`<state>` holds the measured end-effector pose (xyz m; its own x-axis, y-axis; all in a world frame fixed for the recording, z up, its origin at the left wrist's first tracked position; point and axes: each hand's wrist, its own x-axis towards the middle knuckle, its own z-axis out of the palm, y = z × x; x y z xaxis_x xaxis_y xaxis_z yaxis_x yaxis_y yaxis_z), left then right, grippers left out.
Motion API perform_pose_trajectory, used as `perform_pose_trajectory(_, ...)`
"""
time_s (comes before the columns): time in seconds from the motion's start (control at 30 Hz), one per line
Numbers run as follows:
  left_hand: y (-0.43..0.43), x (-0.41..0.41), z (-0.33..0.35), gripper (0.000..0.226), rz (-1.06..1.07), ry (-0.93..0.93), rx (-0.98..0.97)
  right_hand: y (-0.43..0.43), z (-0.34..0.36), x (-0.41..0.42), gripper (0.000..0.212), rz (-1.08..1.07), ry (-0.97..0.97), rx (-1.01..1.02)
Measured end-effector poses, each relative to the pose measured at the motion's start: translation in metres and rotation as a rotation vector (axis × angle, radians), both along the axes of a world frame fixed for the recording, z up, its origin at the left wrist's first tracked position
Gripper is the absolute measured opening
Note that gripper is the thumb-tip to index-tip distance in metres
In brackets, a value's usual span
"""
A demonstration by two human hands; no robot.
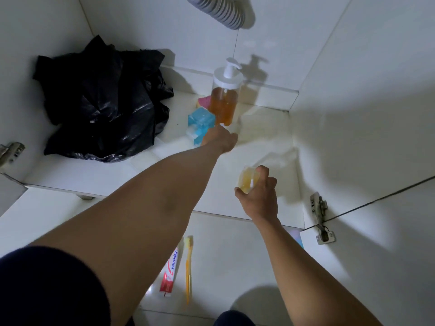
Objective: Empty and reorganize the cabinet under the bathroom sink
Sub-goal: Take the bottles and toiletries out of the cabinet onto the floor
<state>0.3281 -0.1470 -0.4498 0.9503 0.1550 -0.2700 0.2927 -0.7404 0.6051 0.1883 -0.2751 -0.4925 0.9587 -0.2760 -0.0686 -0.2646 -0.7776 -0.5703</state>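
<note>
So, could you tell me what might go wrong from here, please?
The left hand reaches right beside the tall pump bottle; a nudge could tip it onto the blue boxes. The right hand pinches a small yellow container, which might slip. The toothbrush and toothpaste lie on the floor and could be stepped on.

- A single view, worn on the head, looks forward and down into the open cabinet (353, 114) from just outside it.
- It sits close: both forearms stretch away from the lens, the left hand (223, 140) far in and the right hand (259, 196) nearer, around a yellow tub (247, 181).
- The tiled floor (235, 255) lies nearest, and the drain hose (226, 12) is farthest.
</note>
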Motion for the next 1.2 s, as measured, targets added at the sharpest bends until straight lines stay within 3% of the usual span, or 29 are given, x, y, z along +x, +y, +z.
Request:
perform_pose_trajectory(0.1, 0.013, -0.001, 0.015, 0.036, 0.011, 0.009, -0.045, 0.0, 0.007, 0.004, 0.067, -0.001, 0.026, 0.038)
perform_pose_trajectory(0.17, 0.019, -0.005, 0.023, 0.04, 0.03, 0.047, -0.128, -0.002, 0.014, 0.006, 0.07, 0.01, 0.044, 0.032)
perform_pose_trajectory(0.33, 0.038, -0.039, 0.027, 0.031, 0.132, 0.218, -0.547, -0.006, 0.043, 0.001, 0.09, 0.041, 0.097, 0.024)
perform_pose_trajectory(0.5, 0.056, -0.091, 0.017, 0.061, -0.033, 0.329, -0.814, -0.008, 0.075, -0.01, 0.088, 0.092, 0.256, 0.072)
perform_pose_trajectory(0.63, 0.055, -0.146, 0.011, 0.043, -0.009, 0.2, -0.736, -0.004, 0.101, -0.032, 0.073, 0.255, 0.482, -0.062)
perform_pose_trajectory(0.83, 0.055, -0.235, -0.032, 0.057, -0.045, 0.111, -0.332, 0.01, 0.087, -0.082, 0.075, 0.346, 0.784, -0.134)
perform_pose_trajectory(0.93, 0.053, -0.26, -0.059, 0.066, -0.046, 0.169, -0.242, 0.009, 0.059, -0.105, 0.066, 0.299, 0.768, -0.089)
perform_pose_trajectory(1.03, 0.046, -0.273, -0.087, 0.071, 0.002, 0.221, -0.293, 0.009, 0.019, -0.122, 0.066, 0.239, 0.673, -0.046)
perform_pose_trajectory(1.2, 0.032, -0.277, -0.126, 0.047, 0.09, 0.314, -0.335, 0.0, -0.043, -0.13, 0.072, 0.165, 0.604, 0.042)
